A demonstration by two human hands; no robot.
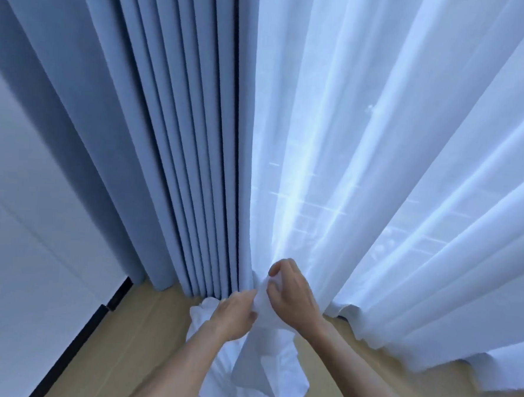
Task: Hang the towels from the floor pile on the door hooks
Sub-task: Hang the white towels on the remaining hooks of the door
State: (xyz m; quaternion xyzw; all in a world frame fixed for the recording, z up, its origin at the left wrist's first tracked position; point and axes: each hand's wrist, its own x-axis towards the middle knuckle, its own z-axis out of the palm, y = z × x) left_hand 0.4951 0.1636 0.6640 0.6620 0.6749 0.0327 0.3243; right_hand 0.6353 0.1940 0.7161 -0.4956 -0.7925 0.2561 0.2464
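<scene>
While both hands, left hand [237, 315] and right hand [291, 295], pinch the white towel [267, 373] before the blue curtain [177, 162], she'd best find its edge.

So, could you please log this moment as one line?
stage: towel lifted | left hand: grips towel | right hand: pinches its top | hooks: not in view | behind: curtains

wooden floor [160, 330], curtain hems [429, 359] resting on it

Head view, downward, near curtains [380, 144]
</scene>
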